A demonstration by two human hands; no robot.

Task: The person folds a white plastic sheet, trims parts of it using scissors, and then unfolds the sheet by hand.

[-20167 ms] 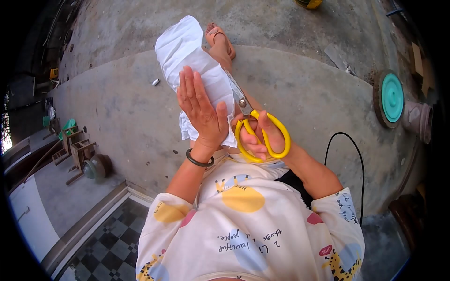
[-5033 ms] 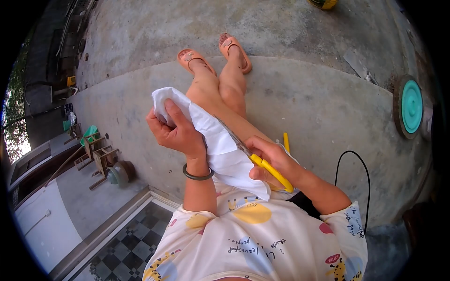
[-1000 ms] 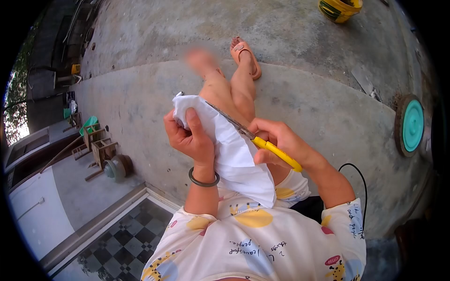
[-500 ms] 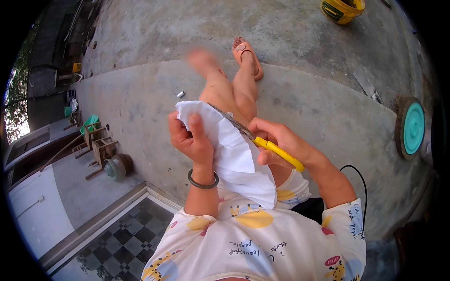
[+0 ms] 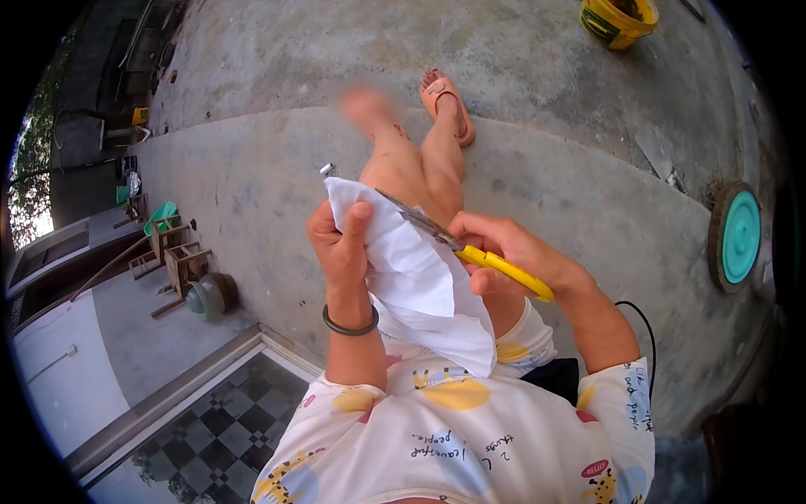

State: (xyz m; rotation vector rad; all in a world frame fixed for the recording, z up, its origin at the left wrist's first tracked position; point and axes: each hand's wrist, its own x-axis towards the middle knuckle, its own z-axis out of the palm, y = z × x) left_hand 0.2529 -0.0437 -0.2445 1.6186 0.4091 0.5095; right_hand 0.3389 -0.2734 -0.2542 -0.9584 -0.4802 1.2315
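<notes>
White cloth (image 5: 411, 277) hangs in folds over my lap, its upper edge pinched between the thumb and fingers of my left hand (image 5: 342, 239). A dark bracelet circles that wrist. My right hand (image 5: 508, 248) is closed around the yellow handles of a pair of scissors (image 5: 504, 273). The grey blades point up and left along the cloth's right edge, with the far tip just right of my left thumb. Part of the blades is hidden by the fabric, so I cannot tell how far they are parted.
A small white object (image 5: 327, 170) lies on the concrete floor beyond the cloth. At the upper right stands a yellow bucket (image 5: 617, 23); a round turquoise lid (image 5: 740, 238) is at the far right. Wooden stools (image 5: 183, 267) and a rounded jar (image 5: 211, 296) stand at the left.
My left hand has shifted slightly, and the cloth's upper corner has moved a little right and up. The scissors have moved slightly right and down, still at the cloth.
</notes>
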